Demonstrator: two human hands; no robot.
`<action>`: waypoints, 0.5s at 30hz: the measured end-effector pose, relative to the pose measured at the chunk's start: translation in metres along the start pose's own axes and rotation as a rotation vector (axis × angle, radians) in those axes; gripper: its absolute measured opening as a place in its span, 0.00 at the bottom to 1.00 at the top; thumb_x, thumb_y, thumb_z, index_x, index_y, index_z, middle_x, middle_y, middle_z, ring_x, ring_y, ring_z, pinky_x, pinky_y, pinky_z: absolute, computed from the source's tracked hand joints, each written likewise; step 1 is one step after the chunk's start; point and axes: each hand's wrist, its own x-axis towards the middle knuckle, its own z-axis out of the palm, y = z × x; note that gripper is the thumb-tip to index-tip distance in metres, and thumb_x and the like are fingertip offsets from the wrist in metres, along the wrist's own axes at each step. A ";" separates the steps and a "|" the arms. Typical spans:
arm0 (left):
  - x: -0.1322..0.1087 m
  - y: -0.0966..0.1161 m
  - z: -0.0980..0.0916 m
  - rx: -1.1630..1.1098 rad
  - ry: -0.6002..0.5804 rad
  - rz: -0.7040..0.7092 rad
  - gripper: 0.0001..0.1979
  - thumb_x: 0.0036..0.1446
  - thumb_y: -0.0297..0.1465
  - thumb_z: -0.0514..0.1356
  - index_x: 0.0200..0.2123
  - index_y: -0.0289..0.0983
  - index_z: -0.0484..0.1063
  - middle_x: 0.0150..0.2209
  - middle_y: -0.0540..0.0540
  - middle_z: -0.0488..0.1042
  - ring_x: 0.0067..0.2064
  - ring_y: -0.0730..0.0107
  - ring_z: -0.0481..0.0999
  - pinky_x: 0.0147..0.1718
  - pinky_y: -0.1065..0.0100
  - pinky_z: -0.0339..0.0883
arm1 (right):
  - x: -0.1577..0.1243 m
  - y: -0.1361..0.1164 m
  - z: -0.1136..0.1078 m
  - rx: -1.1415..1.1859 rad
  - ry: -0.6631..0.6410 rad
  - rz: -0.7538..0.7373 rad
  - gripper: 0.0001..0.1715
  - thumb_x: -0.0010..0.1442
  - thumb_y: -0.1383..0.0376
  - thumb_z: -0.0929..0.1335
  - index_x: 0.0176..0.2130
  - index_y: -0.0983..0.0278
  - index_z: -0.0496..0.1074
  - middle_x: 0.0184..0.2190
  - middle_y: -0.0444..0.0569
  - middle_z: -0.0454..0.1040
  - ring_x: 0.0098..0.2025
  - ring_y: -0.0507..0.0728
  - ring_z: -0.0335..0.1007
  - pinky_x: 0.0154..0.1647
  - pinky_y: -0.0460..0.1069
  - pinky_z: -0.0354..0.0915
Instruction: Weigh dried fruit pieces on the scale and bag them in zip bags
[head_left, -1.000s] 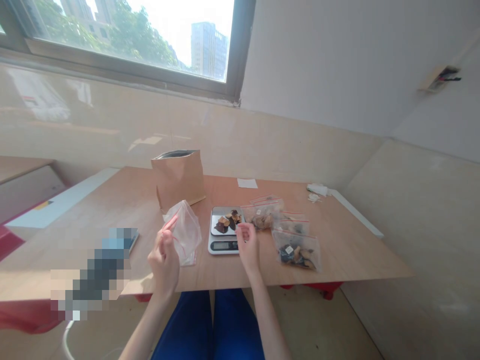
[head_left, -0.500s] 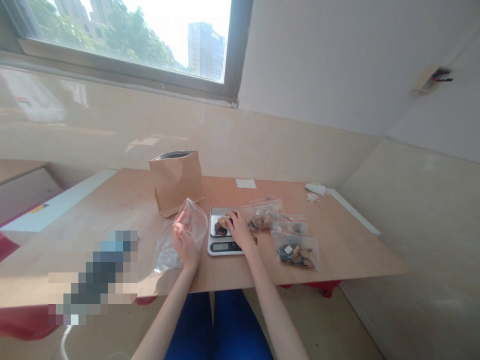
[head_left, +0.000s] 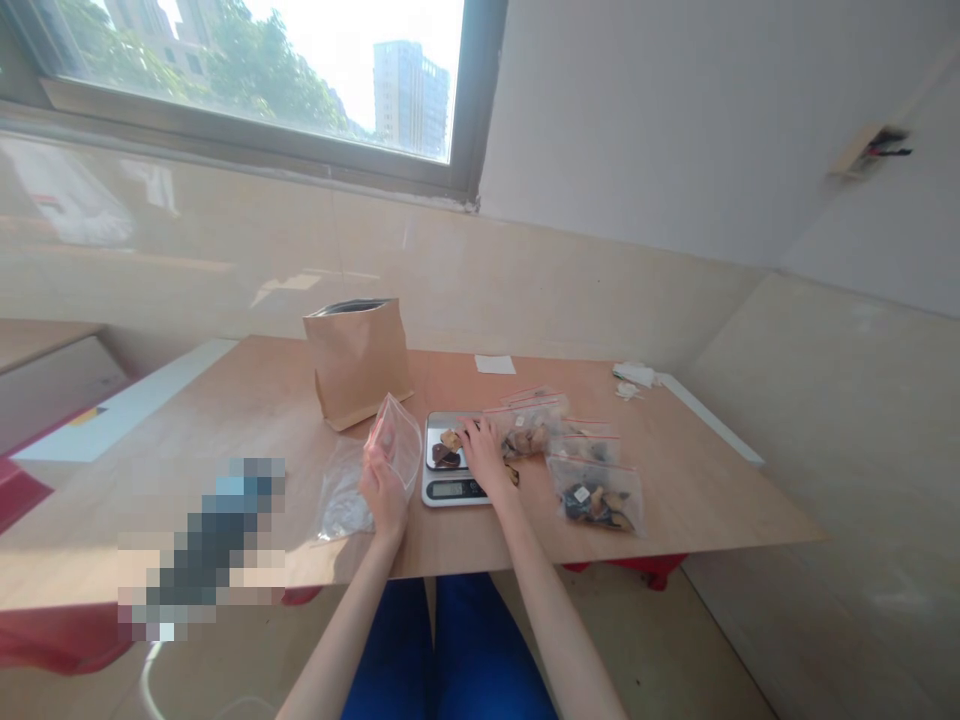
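Left hand (head_left: 384,492) and right hand (head_left: 484,455) have closed in on the scale (head_left: 454,489). Desk (head_left: 225,400) carries a kraft bag (head_left: 358,365) upright at the back, three filled zip bags (head_left: 596,495) just right of the scale, and a flat clear bag (head_left: 343,497) beside the left hand. Left fingers (head_left: 373,450) nearly shut, pinching a puffed clear zip bag (head_left: 396,440) upright. Right fingers (head_left: 471,432) curl over the pan, at dark and tan chunks (head_left: 448,447); can't tell if they have hold.
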 end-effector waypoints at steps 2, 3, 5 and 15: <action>-0.001 0.000 0.000 0.028 -0.008 0.014 0.26 0.65 0.39 0.36 0.59 0.34 0.57 0.57 0.35 0.65 0.58 0.64 0.66 0.56 0.59 0.62 | -0.003 -0.002 -0.006 0.017 0.041 0.026 0.19 0.63 0.65 0.60 0.52 0.59 0.68 0.47 0.56 0.68 0.47 0.63 0.63 0.47 0.57 0.59; -0.001 0.000 0.000 0.037 -0.005 0.019 0.26 0.65 0.39 0.35 0.59 0.34 0.57 0.58 0.35 0.65 0.58 0.64 0.66 0.56 0.59 0.62 | -0.005 -0.003 -0.009 0.032 0.067 0.042 0.19 0.63 0.63 0.60 0.53 0.58 0.67 0.49 0.56 0.67 0.48 0.63 0.63 0.47 0.58 0.59; -0.002 0.001 -0.001 0.034 0.007 0.028 0.26 0.64 0.39 0.35 0.59 0.33 0.56 0.58 0.35 0.64 0.58 0.64 0.65 0.56 0.59 0.62 | -0.011 -0.004 -0.018 0.080 0.125 0.065 0.20 0.64 0.61 0.59 0.54 0.58 0.66 0.52 0.55 0.66 0.51 0.63 0.61 0.49 0.59 0.58; -0.002 0.002 0.001 -0.183 0.099 0.017 0.26 0.63 0.42 0.42 0.56 0.32 0.62 0.55 0.34 0.67 0.57 0.59 0.67 0.56 0.58 0.62 | -0.086 0.016 -0.033 0.282 0.512 0.197 0.16 0.64 0.65 0.56 0.42 0.65 0.69 0.39 0.54 0.70 0.44 0.57 0.65 0.47 0.54 0.61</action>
